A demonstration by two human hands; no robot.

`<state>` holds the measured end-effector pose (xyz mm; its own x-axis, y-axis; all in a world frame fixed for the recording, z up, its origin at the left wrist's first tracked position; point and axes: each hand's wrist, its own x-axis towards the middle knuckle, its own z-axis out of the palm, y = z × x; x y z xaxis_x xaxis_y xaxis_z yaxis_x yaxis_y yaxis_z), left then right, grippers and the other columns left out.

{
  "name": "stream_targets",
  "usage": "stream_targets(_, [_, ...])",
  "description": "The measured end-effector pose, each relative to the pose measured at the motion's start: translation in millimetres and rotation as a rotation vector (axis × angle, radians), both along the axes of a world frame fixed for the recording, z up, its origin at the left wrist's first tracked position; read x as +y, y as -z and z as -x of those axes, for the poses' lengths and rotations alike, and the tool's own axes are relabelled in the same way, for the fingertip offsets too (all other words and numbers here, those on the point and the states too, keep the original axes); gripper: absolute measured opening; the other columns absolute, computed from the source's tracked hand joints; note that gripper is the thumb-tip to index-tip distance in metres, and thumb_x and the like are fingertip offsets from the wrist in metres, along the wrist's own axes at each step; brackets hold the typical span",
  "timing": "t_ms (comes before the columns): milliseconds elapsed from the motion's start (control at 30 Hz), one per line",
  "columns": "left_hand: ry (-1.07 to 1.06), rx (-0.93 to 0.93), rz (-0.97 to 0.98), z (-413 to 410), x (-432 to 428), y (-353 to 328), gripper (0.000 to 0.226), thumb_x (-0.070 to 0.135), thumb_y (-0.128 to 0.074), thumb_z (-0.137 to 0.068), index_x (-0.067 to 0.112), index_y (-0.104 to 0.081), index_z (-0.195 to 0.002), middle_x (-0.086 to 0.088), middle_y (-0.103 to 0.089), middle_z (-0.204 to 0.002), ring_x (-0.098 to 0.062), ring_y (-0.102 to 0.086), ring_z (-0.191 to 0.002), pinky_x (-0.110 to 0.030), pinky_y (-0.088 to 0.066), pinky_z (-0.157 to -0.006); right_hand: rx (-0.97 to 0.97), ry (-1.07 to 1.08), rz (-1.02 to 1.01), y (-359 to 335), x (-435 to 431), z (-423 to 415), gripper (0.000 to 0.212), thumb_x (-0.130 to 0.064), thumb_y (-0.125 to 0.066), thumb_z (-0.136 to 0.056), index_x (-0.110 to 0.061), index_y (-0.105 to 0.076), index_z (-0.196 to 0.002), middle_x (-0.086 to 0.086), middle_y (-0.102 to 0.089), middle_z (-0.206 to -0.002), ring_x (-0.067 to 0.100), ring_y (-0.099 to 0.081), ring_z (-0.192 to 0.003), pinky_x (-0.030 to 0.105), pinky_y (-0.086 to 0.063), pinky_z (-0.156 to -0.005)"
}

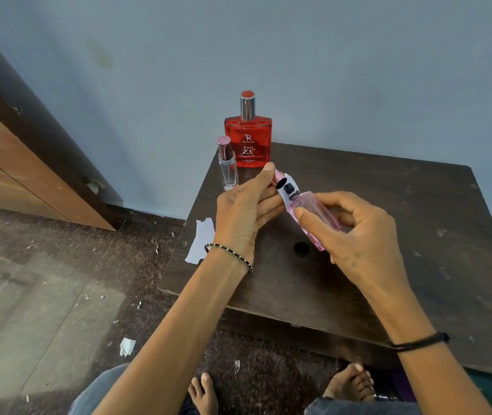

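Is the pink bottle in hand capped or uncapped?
Uncapped: on the pink bottle the black spray head is bare, and the left hand holds the pink cap.

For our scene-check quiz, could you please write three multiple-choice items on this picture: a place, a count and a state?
1. Where does the red bottle stand? A at the far edge of the table; B on the floor; C on a shelf.
2. How many bottles stand on the table? A two; B none; C five.
3. The pink bottle in the right hand is: A capped; B uncapped; C on the floor.
Key: 1 A, beside the clear bottle; 2 A, red and clear; 3 B, the left hand holds its pink cap.
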<state>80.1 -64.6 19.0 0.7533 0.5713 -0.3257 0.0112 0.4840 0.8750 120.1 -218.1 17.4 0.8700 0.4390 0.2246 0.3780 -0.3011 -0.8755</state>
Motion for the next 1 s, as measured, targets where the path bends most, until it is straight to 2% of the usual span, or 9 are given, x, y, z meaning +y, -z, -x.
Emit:
stream_targets(133, [0.003, 0.005, 0.032, -0.2, 0.1, -0.4, 0.013, 0.025, -0.073, -0.09, 0.012, -0.074, -0.092, -0.014, -0.08, -0.094, -0.026, -0.079, -0.085, -0.038, -0.065, -0.077, -0.108, 0.009, 0.062, 8.1, -0.5, -3.0, 0.032, -0.05, -0.076, -0.081, -0.038, -0.067, -0.109, -0.029, -0.061, -0.096, -0.004, -0.065, -0.089, 0.005, -0.052, -0.067])
stream_targets(233, [0.002, 0.006, 0.025, -0.2, -0.3, -0.6, 0.013, 0.025, -0.073, -0.09, 0.012, -0.074, -0.093, -0.014, -0.08, -0.095, -0.026, -0.079, -0.085, -0.039, -0.064, -0.079, -0.113, 0.017, 0.063, 9.1, -0.1, -4.1, 0.031, -0.049, -0.077, -0.081, -0.038, -0.067, -0.109, -0.026, -0.063, -0.095, -0.003, -0.065, -0.088, 0.004, -0.052, -0.067])
stream_targets(367, [0.011, 0.006, -0.029, -0.8, -1.6, -0.5, 0.014, 0.026, -0.072, -0.091, 0.013, -0.075, -0.094, -0.012, -0.08, -0.099, -0.024, -0.079, -0.089, -0.037, -0.063, -0.083, 0.018, 0.031, -0.036, 4.6, 0.2, -4.4, 0.026, -0.055, -0.074, -0.078, -0.045, -0.067, -0.101, -0.033, -0.065, -0.091, -0.011, -0.064, -0.091, 0.005, -0.052, -0.06])
stream_targets(467, [0.013, 0.02, -0.043, -0.9, -2.3, -0.1, 0.012, 0.027, -0.072, -0.091, 0.016, -0.077, -0.09, -0.01, -0.08, -0.098, -0.021, -0.079, -0.085, -0.032, -0.064, -0.078, 0.11, 0.009, -0.09, 1.4, -1.2, -4.1, 0.031, -0.06, -0.073, -0.075, -0.044, -0.071, -0.101, -0.026, -0.072, -0.09, 0.0, -0.071, -0.079, 0.008, -0.047, -0.048])
stream_targets(567, [0.024, 0.034, -0.068, -1.8, -2.7, 1.2, 0.015, 0.029, -0.073, -0.09, 0.015, -0.078, -0.093, -0.008, -0.081, -0.098, -0.017, -0.078, -0.08, -0.032, -0.063, -0.078, 0.154, -0.019, -0.116, 1.8, -1.4, -3.4, 0.031, -0.062, -0.074, -0.074, -0.046, -0.071, -0.101, -0.018, -0.075, -0.089, 0.007, -0.073, -0.066, 0.011, -0.047, -0.044])
stream_targets(667, [0.052, 0.033, -0.097, -1.2, -3.3, 0.7, 0.014, 0.029, -0.073, -0.089, 0.02, -0.08, -0.081, -0.002, -0.081, -0.087, -0.013, -0.077, -0.075, -0.029, -0.063, -0.076, 0.224, -0.02, -0.174, 2.3, 0.4, -3.7, 0.032, -0.058, -0.077, -0.075, -0.043, -0.072, -0.103, -0.014, -0.076, -0.091, 0.013, -0.076, -0.065, 0.019, -0.052, -0.041])
stream_targets(767, [0.106, 0.006, -0.119, -0.3, -3.8, -0.6, 0.024, 0.027, -0.071, -0.091, 0.025, -0.083, -0.07, 0.0, -0.081, -0.083, -0.013, -0.077, -0.077, -0.028, -0.063, -0.078, 0.306, -0.032, -0.266, 1.0, 1.3, -4.8, 0.034, -0.051, -0.08, -0.076, -0.036, -0.071, -0.105, -0.017, -0.077, -0.096, 0.016, -0.078, -0.071, 0.02, -0.055, -0.044])
stream_targets(1000, [0.109, 0.007, -0.139, -1.0, -3.1, -0.2, 0.022, 0.03, -0.071, -0.091, 0.012, -0.082, -0.088, -0.007, -0.081, -0.088, -0.018, -0.077, -0.086, -0.034, -0.062, -0.087, 0.43, -0.046, -0.359, 3.9, 2.3, -6.4, 0.034, -0.032, -0.08, -0.084, -0.02, -0.067, -0.114, -0.009, -0.08, -0.093, 0.022, -0.079, -0.072, 0.019, -0.055, -0.046])
